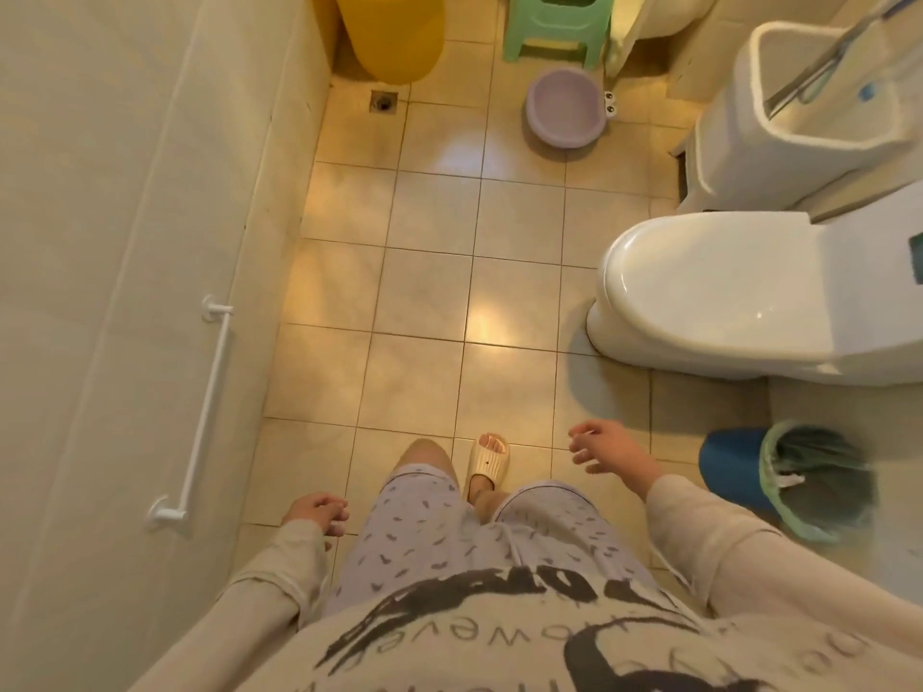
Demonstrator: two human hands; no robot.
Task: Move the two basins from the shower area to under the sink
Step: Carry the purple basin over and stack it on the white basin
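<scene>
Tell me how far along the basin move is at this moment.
Nothing looks done. The purple basin sits on the floor at the far end, beside the green stool. A second basin is not clearly identifiable, and no sink shows. Both hands, left and right, are empty and well short of it. Left: reaching, carrying and placing both basins.

Both hands, left (319, 511) and right (602, 447), hang empty; a purple basin (564, 108) sits on the floor (424, 292) near the stool (554, 30).
</scene>
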